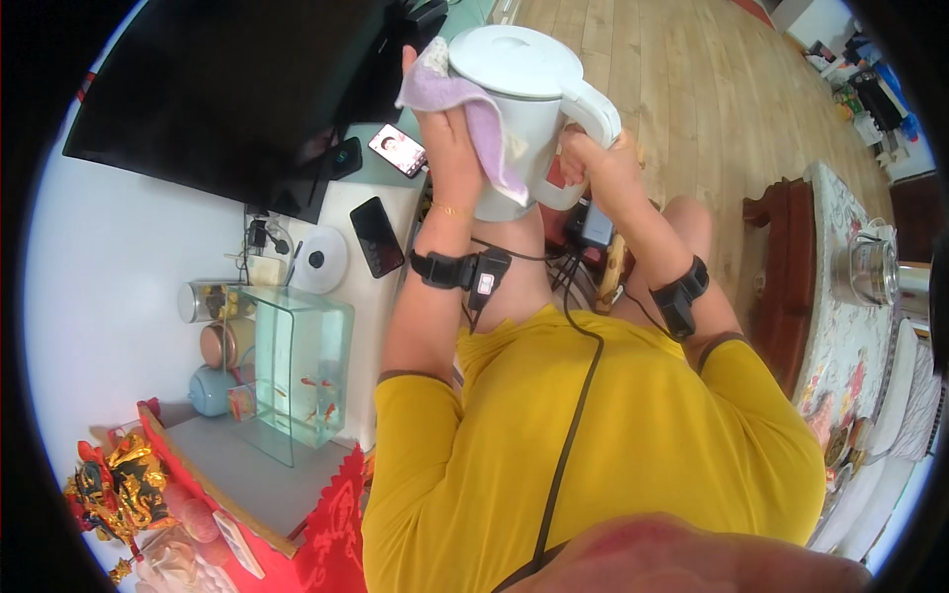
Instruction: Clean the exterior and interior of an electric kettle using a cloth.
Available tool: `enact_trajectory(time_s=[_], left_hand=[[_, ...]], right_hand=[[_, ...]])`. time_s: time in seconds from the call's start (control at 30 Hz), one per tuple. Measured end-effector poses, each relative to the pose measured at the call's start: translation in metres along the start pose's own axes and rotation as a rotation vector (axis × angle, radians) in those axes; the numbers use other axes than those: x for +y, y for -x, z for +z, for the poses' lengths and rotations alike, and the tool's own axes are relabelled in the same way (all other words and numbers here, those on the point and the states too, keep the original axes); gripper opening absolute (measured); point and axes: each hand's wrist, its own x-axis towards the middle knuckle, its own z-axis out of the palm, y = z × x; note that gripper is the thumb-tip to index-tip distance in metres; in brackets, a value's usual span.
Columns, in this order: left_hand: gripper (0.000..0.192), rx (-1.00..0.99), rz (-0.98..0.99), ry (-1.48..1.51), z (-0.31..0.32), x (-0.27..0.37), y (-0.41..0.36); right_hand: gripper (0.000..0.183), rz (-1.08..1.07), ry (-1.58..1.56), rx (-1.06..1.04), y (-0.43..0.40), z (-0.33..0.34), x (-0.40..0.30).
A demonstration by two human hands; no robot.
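Note:
A white electric kettle [519, 126] with a closed lid is held up in front of me. My left hand [445, 144] presses a lilac and cream cloth [482, 118] against the kettle's side; its fingers lie mostly behind the cloth. The kettle's white handle [597, 111] is on the right, and my right hand [597, 159] is closed around its lower part. The kettle's base is over my thigh. Black straps with small devices sit on both forearms.
To the left are a large dark television [222, 96], a lit phone [399, 150], a dark phone [377, 236] and a glass fish tank [304, 370] with several orange fish. A steel kettle [866, 267] stands on the patterned table [830, 341] at right. Black cables hang between my legs.

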Motion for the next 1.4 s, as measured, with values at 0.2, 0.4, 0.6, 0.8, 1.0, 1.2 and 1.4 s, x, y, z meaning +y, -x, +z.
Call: enact_trajectory(time_s=[0.2, 0.4, 0.6, 0.8, 1.0, 1.2, 1.4], left_hand=[[0.037, -0.276, 0.019, -0.138, -0.012, 0.003, 0.022], [0.035, -0.244, -0.249, -0.043, -0.035, -0.012, 0.021], [0.035, -0.144, -0.541, 0.062, -0.047, -0.037, 0.020], [0.041, 0.097, -0.522, 0.189, -0.063, -0.040, 0.024], [0.036, -0.169, -0.066, -0.004, -0.067, -0.005, 0.010], [0.033, -0.347, 0.402, -0.449, -0.058, 0.030, -0.015], [0.036, -0.158, -0.097, -0.009, -0.061, 0.026, 0.007]], right_hand=[[0.024, 0.020, 0.100, 0.024, 0.006, 0.010, -0.007], [0.026, -0.007, 0.074, -0.076, 0.006, 0.009, -0.004], [0.021, -0.038, 0.050, -0.056, 0.012, 0.009, 0.001], [0.009, -0.050, 0.056, -0.071, 0.007, 0.002, -0.005], [0.009, -0.021, 0.018, -0.109, 0.000, -0.005, -0.001], [0.010, -0.046, 0.023, -0.035, 0.003, 0.001, -0.001], [0.012, -0.031, 0.029, -0.029, 0.005, -0.007, -0.002]])
